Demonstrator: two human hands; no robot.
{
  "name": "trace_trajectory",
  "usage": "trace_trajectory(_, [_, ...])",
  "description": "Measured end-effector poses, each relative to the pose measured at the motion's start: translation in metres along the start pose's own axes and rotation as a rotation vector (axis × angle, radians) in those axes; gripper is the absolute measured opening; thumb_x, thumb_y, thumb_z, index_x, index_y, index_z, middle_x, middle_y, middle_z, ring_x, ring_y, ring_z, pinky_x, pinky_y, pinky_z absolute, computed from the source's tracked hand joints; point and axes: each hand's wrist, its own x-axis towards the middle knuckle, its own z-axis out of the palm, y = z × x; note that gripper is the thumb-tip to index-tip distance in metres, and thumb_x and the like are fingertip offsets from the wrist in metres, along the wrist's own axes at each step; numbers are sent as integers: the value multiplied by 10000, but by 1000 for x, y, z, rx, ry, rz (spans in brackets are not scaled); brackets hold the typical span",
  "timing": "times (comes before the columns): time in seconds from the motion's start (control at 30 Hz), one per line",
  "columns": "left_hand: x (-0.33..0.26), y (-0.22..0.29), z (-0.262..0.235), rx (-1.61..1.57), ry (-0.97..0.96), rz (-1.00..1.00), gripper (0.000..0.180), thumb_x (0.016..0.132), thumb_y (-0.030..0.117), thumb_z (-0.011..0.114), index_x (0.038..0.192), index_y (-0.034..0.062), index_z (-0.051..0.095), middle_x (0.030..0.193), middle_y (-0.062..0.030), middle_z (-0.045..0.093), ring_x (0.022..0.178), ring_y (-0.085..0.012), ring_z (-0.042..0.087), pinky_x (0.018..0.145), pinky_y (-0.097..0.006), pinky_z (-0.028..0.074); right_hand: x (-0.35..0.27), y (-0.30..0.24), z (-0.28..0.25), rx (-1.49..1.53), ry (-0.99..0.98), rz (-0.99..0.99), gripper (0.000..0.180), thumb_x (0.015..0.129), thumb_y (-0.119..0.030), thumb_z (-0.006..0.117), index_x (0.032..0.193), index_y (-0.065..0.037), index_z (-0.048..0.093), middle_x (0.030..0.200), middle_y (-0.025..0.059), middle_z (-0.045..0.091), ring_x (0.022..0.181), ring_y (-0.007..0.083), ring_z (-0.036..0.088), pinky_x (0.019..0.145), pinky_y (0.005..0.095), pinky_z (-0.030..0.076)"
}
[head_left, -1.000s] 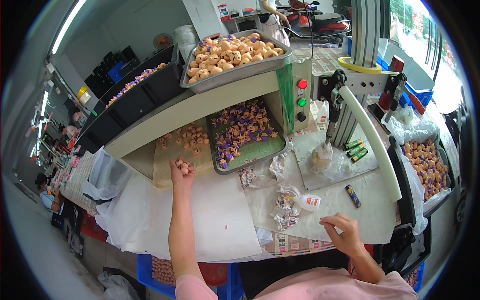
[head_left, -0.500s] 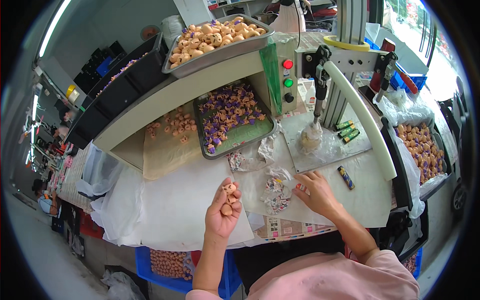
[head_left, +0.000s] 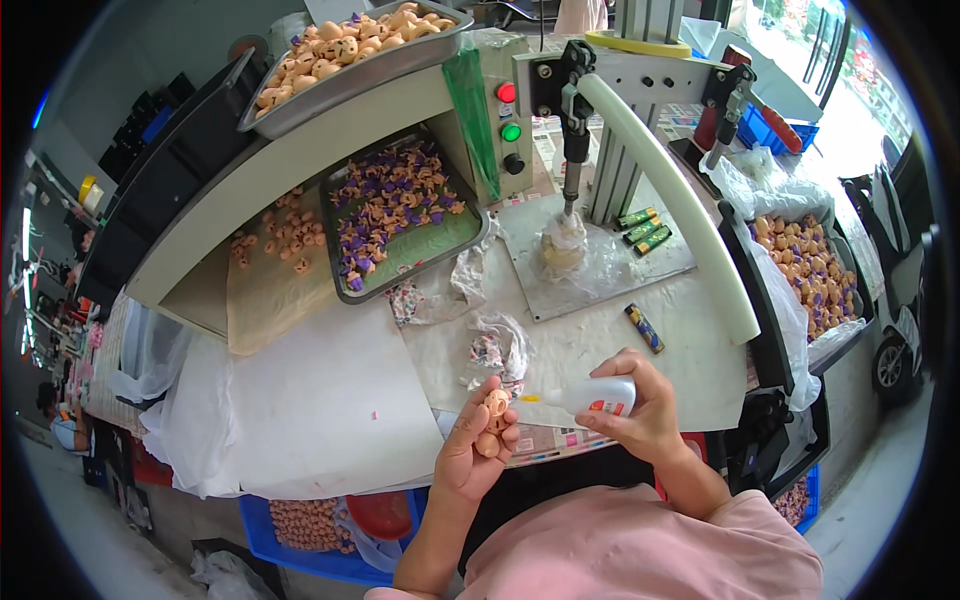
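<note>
My left hand (head_left: 468, 452) is closed around a few small peach toy heads (head_left: 496, 403); the top one shows an open hollow. A white squeeze bottle (head_left: 606, 396) with a thin yellow tip lies sideways in my right hand (head_left: 648, 412), its fingers wrapped round it. The yellow tip points left and is close to the toy heads; whether it touches them I cannot tell. Just beyond my left hand, a crumpled patterned cloth (head_left: 498, 345) rests on the work surface.
A dark tray (head_left: 415, 255) of peach and purple pieces stands under a shelf, beside loose peach pieces (head_left: 295, 235). On the shelf sits a metal tray (head_left: 350, 85) of toy heads. A press (head_left: 570, 180), lighters (head_left: 645, 328) and a lined crate (head_left: 800, 275) are to the right.
My right hand has lifted the white bottle off the work surface and brought it near my left hand, tip leftward. In the picture, the bench has shifted left and up.
</note>
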Motion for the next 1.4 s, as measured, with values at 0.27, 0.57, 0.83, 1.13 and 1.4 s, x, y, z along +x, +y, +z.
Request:
trace_trajectory(0.27, [7,-22,6,122,89,-16,296,887,71,623,1173,140,586,1101,-10,611,998,-154,622,699,-260,522,-5,0,-8,-302,77,-424,389,630,-166,867,953,-57,678,767,58,568,633,175,528,549,282,436])
trace_trajectory(0.57, [9,-26,1,152,37,-38,278,892,57,618,1156,144,605,1114,-4,619,1000,-137,629,641,-229,517,-7,9,-7,-359,65,-455,417,637,-275,874,902,-24,673,749,55,549,586,149,500,521,275,398])
trace_trajectory(0.83, [9,-27,-4,155,39,-44,268,888,72,635,1143,149,611,1115,-2,620,983,-126,636,616,-216,508,-6,7,-5,-382,69,-446,398,646,-275,867,891,-27,674,730,52,549,580,150,493,509,273,393])
trace_trajectory(1.13, [11,-31,-15,120,47,32,318,848,-43,632,1102,145,608,1135,-38,614,1077,-193,609,762,-236,550,-10,5,-8,-427,59,-436,360,649,-229,862,877,-22,676,712,51,549,545,146,475,484,273,378])
trace_trajectory(1.4, [13,-31,-17,181,19,72,341,826,-87,624,1075,146,613,1185,-20,600,1155,-207,560,826,-259,536,-11,5,-8,-406,55,-454,354,652,-227,859,870,-19,673,716,49,553,541,144,462,481,272,370])
